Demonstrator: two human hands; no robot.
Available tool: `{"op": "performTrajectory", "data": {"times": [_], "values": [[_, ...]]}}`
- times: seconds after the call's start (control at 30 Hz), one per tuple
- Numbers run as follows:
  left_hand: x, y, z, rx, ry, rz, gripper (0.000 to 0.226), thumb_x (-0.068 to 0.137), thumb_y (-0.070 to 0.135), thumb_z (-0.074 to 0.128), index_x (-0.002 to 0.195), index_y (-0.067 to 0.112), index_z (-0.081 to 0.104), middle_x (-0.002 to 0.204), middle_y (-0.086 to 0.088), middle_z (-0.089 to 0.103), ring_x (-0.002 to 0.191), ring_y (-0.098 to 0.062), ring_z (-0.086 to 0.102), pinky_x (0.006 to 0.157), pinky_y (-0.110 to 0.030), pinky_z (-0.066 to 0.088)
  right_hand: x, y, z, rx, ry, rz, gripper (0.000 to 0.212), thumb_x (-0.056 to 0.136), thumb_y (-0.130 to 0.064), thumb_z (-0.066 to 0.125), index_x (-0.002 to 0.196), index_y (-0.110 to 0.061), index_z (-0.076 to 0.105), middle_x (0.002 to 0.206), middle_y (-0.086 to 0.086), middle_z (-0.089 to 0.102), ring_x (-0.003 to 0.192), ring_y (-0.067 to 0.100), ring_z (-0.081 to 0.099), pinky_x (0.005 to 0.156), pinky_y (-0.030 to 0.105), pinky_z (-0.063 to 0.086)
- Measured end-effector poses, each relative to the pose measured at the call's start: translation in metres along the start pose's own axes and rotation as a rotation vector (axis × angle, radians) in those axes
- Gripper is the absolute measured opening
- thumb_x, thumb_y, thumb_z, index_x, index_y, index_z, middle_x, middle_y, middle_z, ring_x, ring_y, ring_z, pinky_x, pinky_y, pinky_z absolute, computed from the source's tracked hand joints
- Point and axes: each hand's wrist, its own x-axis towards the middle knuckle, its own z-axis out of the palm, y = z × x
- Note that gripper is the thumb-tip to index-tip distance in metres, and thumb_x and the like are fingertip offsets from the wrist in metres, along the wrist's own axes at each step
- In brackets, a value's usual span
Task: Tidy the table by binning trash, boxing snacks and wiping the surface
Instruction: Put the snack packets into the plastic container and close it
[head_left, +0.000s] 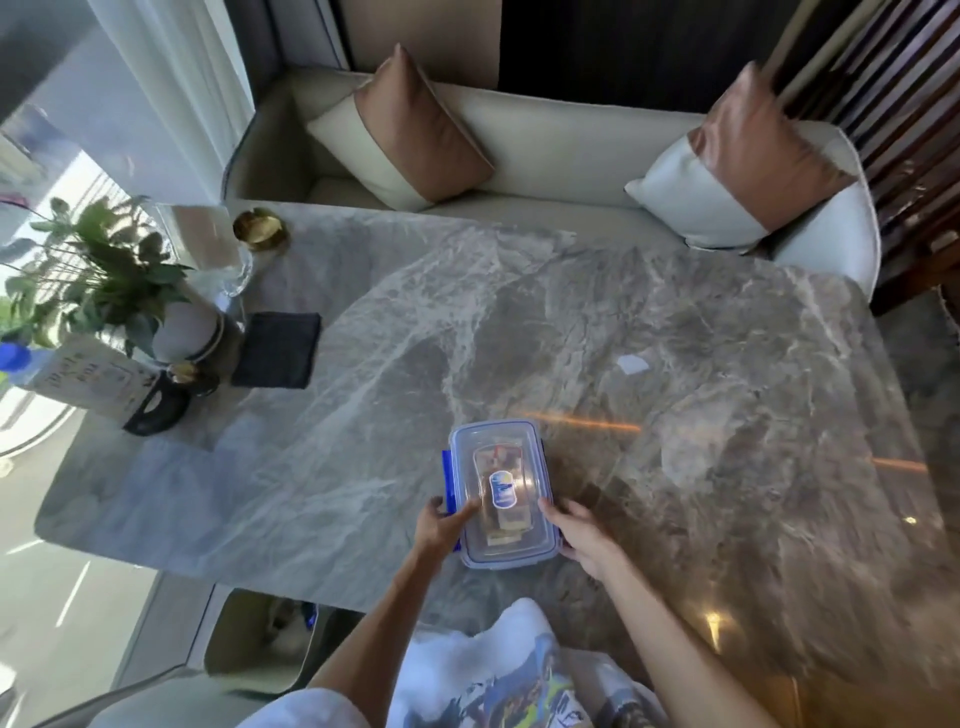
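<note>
Pressing our left hand (441, 525) and right hand (582, 538) against the two long sides of the lidded clear snack box (501, 493), we hold it flat near the marble table's (701, 364) near edge, a dark cloth (277, 349) toward the left edge.
</note>
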Motion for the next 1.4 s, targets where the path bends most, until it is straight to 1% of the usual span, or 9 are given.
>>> {"op": "performTrajectory", "data": {"times": [0.07, 0.23, 0.5, 0.73, 0.97, 1.13, 1.23, 1.3, 1.4], "values": [[-0.002, 0.003, 0.000, 0.080, 0.027, 0.072, 0.033, 0.081, 0.020, 0.076, 0.104, 0.002, 0.061, 0.105, -0.024, 0.070, 0.086, -0.026, 0.067, 0.078, -0.045, 0.058, 0.000, 0.001, 0.005, -0.022, 0.022, -0.052, 0.052, 0.092, -0.033, 0.061, 0.136, -0.010, 0.048, 0.104, 0.000, 0.067, 0.081, 0.007, 0.062, 0.063, 0.021, 0.046], [-0.010, 0.006, 0.012, 0.385, 0.127, 0.191, 0.035, 0.087, 0.029, 0.067, 0.105, -0.001, 0.066, 0.105, -0.029, 0.065, 0.098, -0.039, 0.063, 0.087, -0.043, 0.052, -0.003, 0.001, 0.011, -0.028, 0.131, -0.141, 0.051, 0.093, -0.025, 0.061, 0.138, -0.004, 0.046, 0.124, 0.018, 0.063, 0.079, 0.015, 0.061, 0.050, 0.013, 0.047], [-0.017, 0.015, 0.017, 0.586, 0.172, 0.199, 0.034, 0.094, 0.031, 0.055, 0.106, 0.000, 0.063, 0.120, -0.018, 0.046, 0.103, -0.038, 0.061, 0.094, -0.043, 0.048, -0.006, 0.001, 0.012, -0.080, 0.131, -0.159, 0.061, 0.093, -0.030, 0.061, 0.143, -0.004, 0.038, 0.135, 0.018, 0.056, 0.116, 0.029, 0.060, 0.089, 0.033, 0.049], [-0.018, 0.008, 0.014, 0.561, 0.140, 0.226, 0.036, 0.094, 0.033, 0.057, 0.115, 0.003, 0.060, 0.123, -0.021, 0.049, 0.110, -0.038, 0.056, 0.098, -0.043, 0.047, -0.003, 0.006, 0.012, -0.228, 0.188, -0.265, 0.043, 0.093, -0.030, 0.059, 0.126, -0.003, 0.057, 0.125, 0.017, 0.063, 0.113, 0.032, 0.062, 0.101, 0.043, 0.048], [-0.020, 0.005, 0.011, 0.595, 0.123, 0.197, 0.042, 0.092, 0.034, 0.059, 0.119, 0.003, 0.051, 0.125, -0.019, 0.049, 0.109, -0.039, 0.059, 0.095, -0.044, 0.049, -0.009, 0.021, 0.027, -0.579, 0.516, -0.471, 0.035, 0.095, -0.033, 0.054, 0.119, -0.011, 0.065, 0.117, 0.010, 0.056, 0.102, 0.029, 0.061, 0.087, 0.039, 0.051], [-0.035, 0.004, 0.017, 0.217, -0.019, 0.044, 0.050, 0.088, 0.018, 0.064, 0.125, 0.007, 0.033, 0.121, -0.018, 0.051, 0.097, -0.040, 0.067, 0.052, -0.051, 0.059, -0.008, 0.015, 0.023, -0.697, 0.548, -0.610, 0.026, 0.094, -0.017, 0.056, 0.115, -0.008, 0.068, 0.108, 0.008, 0.059, 0.098, 0.025, 0.057, 0.084, 0.036, 0.049], [-0.053, -0.003, 0.024, 0.053, -0.185, -0.173, 0.036, 0.087, 0.016, 0.067, 0.108, 0.007, 0.039, 0.090, -0.019, 0.058, 0.066, -0.029, 0.067, 0.049, -0.038, 0.058, -0.004, -0.001, 0.010, -0.790, 0.488, -0.662, 0.035, 0.094, -0.016, 0.056, 0.128, -0.013, 0.061, 0.116, 0.008, 0.059, 0.107, 0.025, 0.053, 0.093, 0.034, 0.044], [-0.064, -0.014, 0.026, 0.043, -0.394, -0.329, 0.025, 0.082, 0.020, 0.071, 0.090, 0.008, 0.051, 0.078, -0.015, 0.057, 0.061, -0.022, 0.061, 0.058, -0.031, 0.057, 0.001, -0.019, -0.001, -0.936, 0.416, -0.670, 0.039, 0.096, -0.021, 0.052, 0.135, -0.023, 0.055, 0.127, 0.005, 0.057, 0.116, 0.025, 0.050, 0.101, 0.033, 0.038], [-0.067, -0.031, 0.025, 0.000, -0.364, -0.380, 0.050, 0.077, 0.042, 0.077, 0.103, 0.004, 0.058, 0.103, -0.024, 0.063, 0.082, -0.028, 0.068, 0.089, -0.043, 0.058, 0.002, -0.036, -0.017, -0.897, 0.356, -0.633, 0.049, 0.098, -0.029, 0.050, 0.146, -0.025, 0.041, 0.147, 0.004, 0.045, 0.134, 0.026, 0.039, 0.113, 0.036, 0.030]]}}
